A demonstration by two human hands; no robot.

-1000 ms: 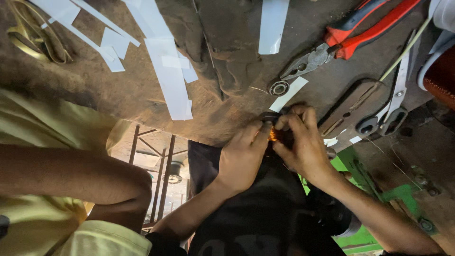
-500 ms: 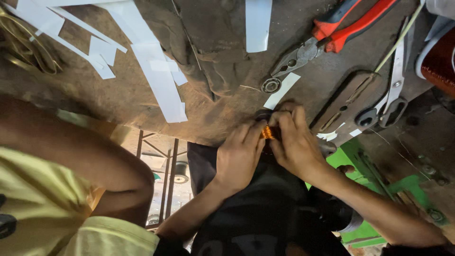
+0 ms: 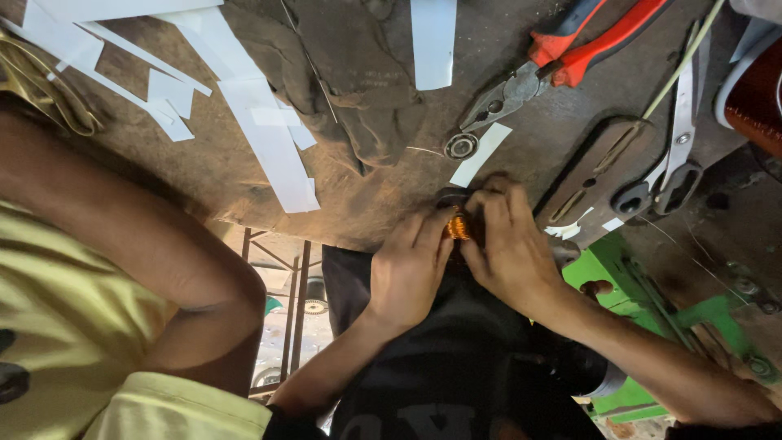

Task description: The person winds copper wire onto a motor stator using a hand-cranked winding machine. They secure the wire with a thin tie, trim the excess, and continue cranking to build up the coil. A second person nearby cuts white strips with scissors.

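My left hand [image 3: 411, 265] and my right hand [image 3: 509, 244] meet at the near edge of a worn brown workbench [image 3: 383, 204]. Between their fingertips is a small orange copper wire coil [image 3: 458, 226]; both hands pinch it, and most of it is hidden by the fingers. A dark part lies under the coil, largely covered by my right hand. My black shirt [image 3: 456, 367] fills the space below the hands.
A co-worker's bare arm [image 3: 138, 244] and yellow sleeve [image 3: 57, 326] fill the left side. On the bench lie red-handled pliers [image 3: 570, 57], scissors [image 3: 676, 138], a small bearing [image 3: 461, 146], white paper strips [image 3: 261, 138], a dark cloth [image 3: 358, 81] and a slotted wooden piece [image 3: 603, 171]. A green frame [image 3: 643, 301] sits at lower right.
My hands stay closed on the coil with only small finger shifts. The co-worker's arm has moved further into the left of the view.
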